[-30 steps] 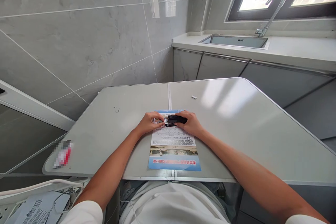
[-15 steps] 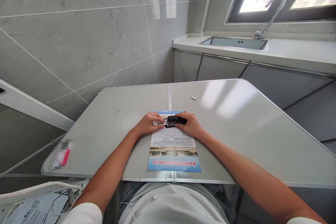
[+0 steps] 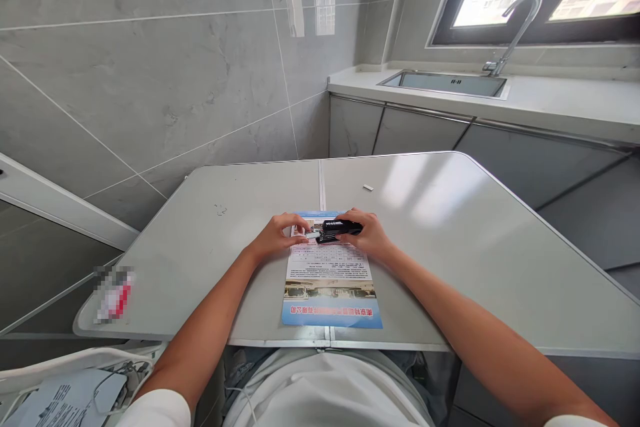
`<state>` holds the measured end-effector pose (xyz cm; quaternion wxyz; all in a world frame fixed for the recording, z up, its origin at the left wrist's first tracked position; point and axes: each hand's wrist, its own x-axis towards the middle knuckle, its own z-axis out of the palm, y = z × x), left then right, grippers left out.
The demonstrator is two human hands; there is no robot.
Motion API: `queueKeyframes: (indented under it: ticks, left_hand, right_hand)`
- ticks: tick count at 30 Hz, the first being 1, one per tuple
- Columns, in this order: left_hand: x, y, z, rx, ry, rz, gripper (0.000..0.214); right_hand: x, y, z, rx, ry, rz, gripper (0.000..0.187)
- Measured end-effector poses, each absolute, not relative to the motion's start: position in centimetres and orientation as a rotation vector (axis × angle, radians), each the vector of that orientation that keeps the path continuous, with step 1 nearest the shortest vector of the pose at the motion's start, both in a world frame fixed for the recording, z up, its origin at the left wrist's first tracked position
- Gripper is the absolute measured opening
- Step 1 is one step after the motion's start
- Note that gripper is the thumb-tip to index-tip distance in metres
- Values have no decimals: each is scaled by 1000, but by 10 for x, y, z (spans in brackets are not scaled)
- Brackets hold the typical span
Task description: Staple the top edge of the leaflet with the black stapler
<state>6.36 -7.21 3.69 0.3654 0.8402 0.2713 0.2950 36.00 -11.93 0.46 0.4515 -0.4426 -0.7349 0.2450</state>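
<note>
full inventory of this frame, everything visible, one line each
stapler: 1, black, on the leaflet's far end, between both hands
leaflet: 1, white with blue bands, flat on the table's near middle
table: 1, light grey, in front of the person
small scrap: 1, white, on the table beyond the hands
sink: 1, steel, upper right of view
tap: 1, chrome, behind the sink
loose papers: a few, white, lower left below the table
left hand: 1, fingertips at the stapler's front end
right hand: 1, wrapped on the stapler's rear
</note>
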Motion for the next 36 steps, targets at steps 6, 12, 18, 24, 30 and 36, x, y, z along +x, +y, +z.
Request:
queueKeyframes:
  ticks: [6,12,18,24,30,36]
  left_hand:
    - [71,-76,32,2127,706,724,32]
    - [74,-75,28,2179,699,652,35]
    - [66,-61,21,2252,877,783,22]
    - [62,-51,12,2436,845,650,33]
    - [74,-62,17,2297,883,814,31]
    - [89,-75,22,1780,815,981,32]
  right_hand:
    - [346,-126,5,-972,-1909,561,29]
    - [335,-133,7,-948,-1986,554,27]
    - [381,-109,11,-1222,-1748,414,25]
    - [462,-85,6,-1569,-1524,345,32]
    - [464,-91,19,-1499,-1501,440,36]
    - [391,-116,30,-1184,-1739,641,31]
